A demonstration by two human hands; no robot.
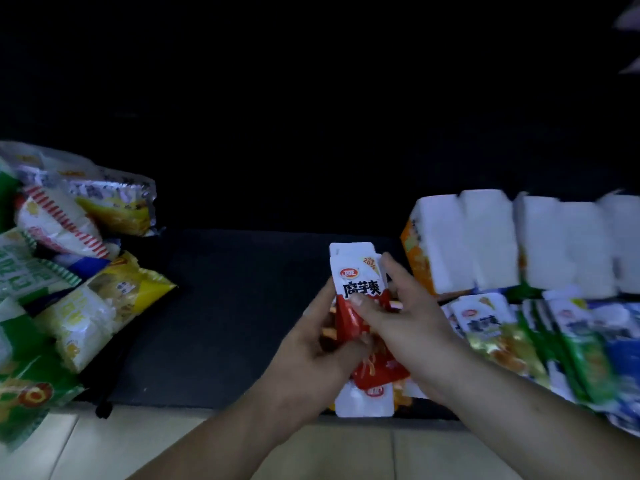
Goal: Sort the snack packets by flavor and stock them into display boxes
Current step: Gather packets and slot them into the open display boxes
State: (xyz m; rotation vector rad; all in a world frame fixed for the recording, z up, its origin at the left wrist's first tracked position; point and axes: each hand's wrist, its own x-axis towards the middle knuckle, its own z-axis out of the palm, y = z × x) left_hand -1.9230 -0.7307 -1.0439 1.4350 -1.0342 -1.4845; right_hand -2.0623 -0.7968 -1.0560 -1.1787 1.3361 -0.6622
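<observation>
Several red packets sit bunched over the desk, left hand and right hand with fingers curled round them; light, slick and floppy, I'd guess, best pinched by the edges.

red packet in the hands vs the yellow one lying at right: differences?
The red packet has a red lower half; the yellow packet has a yellow one. The red packet is held up, gripped by the left hand and the right hand; the yellow packet lies untouched in a row near the white boxes. Both have a white top, a red oval logo and dark lettering.
</observation>
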